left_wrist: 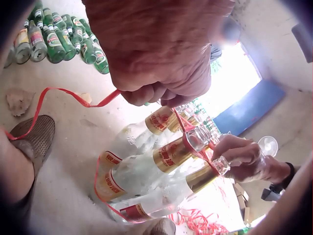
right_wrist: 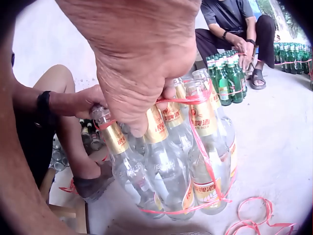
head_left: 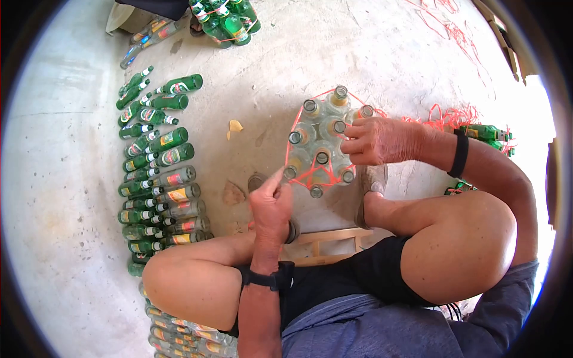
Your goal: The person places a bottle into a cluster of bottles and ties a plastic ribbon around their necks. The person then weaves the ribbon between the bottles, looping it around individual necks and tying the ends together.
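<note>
A bundle of clear glass bottles [head_left: 304,134] with gold neck labels stands upright on the floor between the person's feet. Red plastic string [left_wrist: 100,104] circles it low down and also winds among the necks. My left hand [head_left: 271,207] grips this string at the near left side of the bundle; in the left wrist view one length trails from the fist and another runs down to the necks. On the other side, my right hand [head_left: 379,141] has its fingers bent at the necks, pinching the string there; its own wrist view partly hides the fingertips.
Rows of green and clear bottles [head_left: 173,138] lie at the left. A tied green bundle [head_left: 230,24] stands at the far side, near another seated person [right_wrist: 234,29]. Loose red string [head_left: 450,116] lies at the right. A wooden stool [head_left: 319,244] is below the person.
</note>
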The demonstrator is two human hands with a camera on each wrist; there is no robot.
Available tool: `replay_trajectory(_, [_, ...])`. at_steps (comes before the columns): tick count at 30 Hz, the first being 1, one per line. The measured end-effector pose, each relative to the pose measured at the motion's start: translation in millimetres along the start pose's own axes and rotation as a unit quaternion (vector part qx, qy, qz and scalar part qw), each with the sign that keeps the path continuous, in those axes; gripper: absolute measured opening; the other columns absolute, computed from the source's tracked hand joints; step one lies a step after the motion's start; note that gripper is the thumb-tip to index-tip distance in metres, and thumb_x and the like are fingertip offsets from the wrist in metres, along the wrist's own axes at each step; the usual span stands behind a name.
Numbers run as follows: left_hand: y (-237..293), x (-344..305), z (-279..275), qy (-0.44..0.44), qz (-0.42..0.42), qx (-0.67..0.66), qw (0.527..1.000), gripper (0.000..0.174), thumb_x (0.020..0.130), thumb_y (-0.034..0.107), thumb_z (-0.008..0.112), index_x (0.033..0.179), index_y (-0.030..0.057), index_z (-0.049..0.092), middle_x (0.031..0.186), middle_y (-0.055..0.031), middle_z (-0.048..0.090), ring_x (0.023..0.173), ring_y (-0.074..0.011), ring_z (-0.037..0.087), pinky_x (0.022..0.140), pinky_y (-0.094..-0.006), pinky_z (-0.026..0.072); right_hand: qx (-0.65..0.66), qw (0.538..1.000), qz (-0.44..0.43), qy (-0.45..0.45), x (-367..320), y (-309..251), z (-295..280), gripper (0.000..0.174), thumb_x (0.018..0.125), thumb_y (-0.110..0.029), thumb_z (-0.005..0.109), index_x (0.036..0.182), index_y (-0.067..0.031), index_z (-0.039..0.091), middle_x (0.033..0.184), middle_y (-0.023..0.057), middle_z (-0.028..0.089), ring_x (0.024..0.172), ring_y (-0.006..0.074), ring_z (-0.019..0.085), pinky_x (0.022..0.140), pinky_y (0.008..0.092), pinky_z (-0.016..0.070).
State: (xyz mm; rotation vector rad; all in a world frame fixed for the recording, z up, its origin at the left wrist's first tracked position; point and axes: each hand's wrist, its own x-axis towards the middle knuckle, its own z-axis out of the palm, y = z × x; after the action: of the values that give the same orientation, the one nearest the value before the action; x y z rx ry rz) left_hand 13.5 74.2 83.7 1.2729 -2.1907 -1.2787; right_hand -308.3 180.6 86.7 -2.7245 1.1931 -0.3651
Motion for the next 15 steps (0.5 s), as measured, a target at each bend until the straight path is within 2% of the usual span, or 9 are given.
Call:
replay_trajectory(4, [11, -19, 14, -0.014, -0.017, -0.019, 1.0, 0.042, 0.087, 0.002, 0.067, 0.128, -0.0007, 0.077, 0.062, -0.0014, 0.038, 0.058, -0.0044, 0.04, 0.054, -0.0273, 0.0396, -0.02, 1.0, -0.006, -0.006, -1, 16, -7, 0.018, 0.072, -0.019, 0.076, 0.065, -0.0122, 0.061, 0.095, 0.0011, 0.062, 0.098, 0.02, 0.065, 0.081, 0.0358, 0.0572])
replay_trajectory(8, [24, -20, 11, -0.045, -0.028, -0.014, 0.999, 0.039, 0.087, 0.004, 0.068, 0.124, -0.0018, 0.077, 0.059, -0.0047, 0.038, 0.054, -0.0057, 0.038, 0.053, -0.0288, 0.0406, -0.048, 0.998, 0.041, -0.008, 1, 8, -6, 0.016, 0.074, -0.019, 0.077, 0.068, -0.0122, 0.064, 0.1, -0.0001, 0.064, 0.107, 0.0201, 0.064, 0.089, 0.0352, 0.0581])
replay_trajectory(11, [28, -17, 9, -0.053, -0.004, 0.023, 0.998, 0.033, 0.087, 0.006, 0.069, 0.118, -0.0015, 0.078, 0.055, -0.0105, 0.044, 0.047, -0.0125, 0.045, 0.053, -0.0325, 0.0449, -0.01, 0.995, 0.1, 0.0, -1, -4, 0, 0.01, 0.076, -0.018, 0.075, 0.076, -0.0112, 0.068, 0.105, 0.0011, 0.065, 0.112, 0.0215, 0.064, 0.094, 0.0371, 0.0577])
replay_trajectory(14, [34, -16, 8, -0.066, 0.009, 0.066, 0.996, 0.028, 0.087, 0.009, 0.069, 0.112, 0.0002, 0.077, 0.056, -0.0159, 0.053, 0.045, -0.0239, 0.055, 0.054, -0.038, 0.0493, -0.024, 0.985, 0.13, 0.108, -1, -20, -4, 0.013, 0.078, -0.017, 0.074, 0.088, -0.0097, 0.071, 0.107, 0.0031, 0.064, 0.11, 0.0236, 0.064, 0.096, 0.0395, 0.0572])
replay_trajectory(15, [37, -14, 6, -0.075, 0.008, 0.065, 0.995, 0.026, 0.088, 0.01, 0.069, 0.111, 0.0007, 0.077, 0.057, -0.0168, 0.055, 0.047, -0.0266, 0.058, 0.054, -0.0393, 0.0502, -0.013, 0.985, 0.136, 0.106, -1, -23, -7, 0.015, 0.078, -0.018, 0.075, 0.09, -0.0095, 0.071, 0.106, 0.0034, 0.063, 0.109, 0.024, 0.063, 0.095, 0.0399, 0.0568])
